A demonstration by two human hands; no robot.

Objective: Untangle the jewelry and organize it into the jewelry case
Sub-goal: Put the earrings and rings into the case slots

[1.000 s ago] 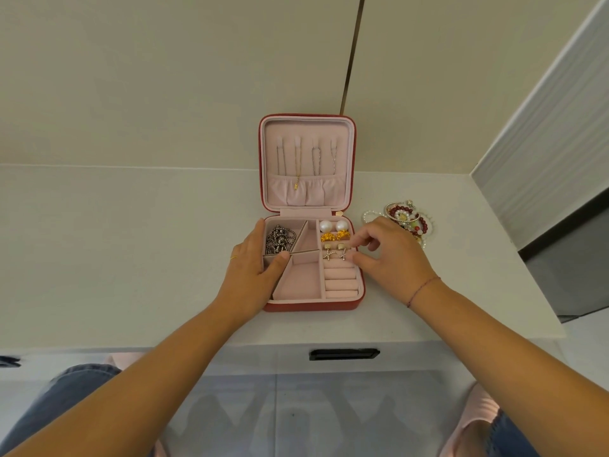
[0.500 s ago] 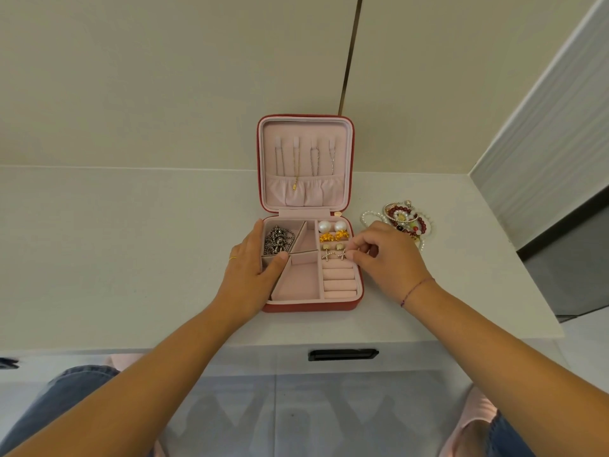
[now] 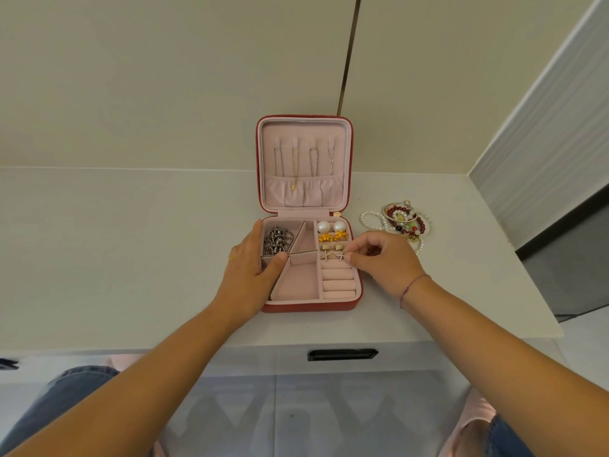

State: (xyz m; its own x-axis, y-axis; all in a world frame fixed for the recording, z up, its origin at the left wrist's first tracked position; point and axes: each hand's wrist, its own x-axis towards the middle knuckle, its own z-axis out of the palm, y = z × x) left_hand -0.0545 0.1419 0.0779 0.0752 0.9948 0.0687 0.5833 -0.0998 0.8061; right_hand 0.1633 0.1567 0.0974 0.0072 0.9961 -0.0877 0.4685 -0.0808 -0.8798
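A red jewelry case (image 3: 309, 306) with pink lining lies open on the white counter, its lid upright with thin chains hanging inside. My left hand (image 3: 252, 272) grips the case's left wall, thumb on a divider beside a dark silver chain (image 3: 277, 240). The right column holds pearl earrings (image 3: 330, 226), gold earrings (image 3: 333, 237), small studs and a pair of cross-shaped earrings (image 3: 333, 256). My right hand (image 3: 385, 263) sits at the case's right edge and pinches the right cross earring with thumb and forefinger. A tangled pile of bead and pearl bracelets (image 3: 402, 222) lies right of the case.
The counter ends at a wall behind and a grey ribbed panel (image 3: 540, 133) on the right. A drawer with a black handle (image 3: 342, 354) is below the counter's front edge. My knees and pink slippers show at the bottom.
My right hand has shifted slightly at the ring rolls, fingers adjusting on the cross earring. My left hand stays on the case.
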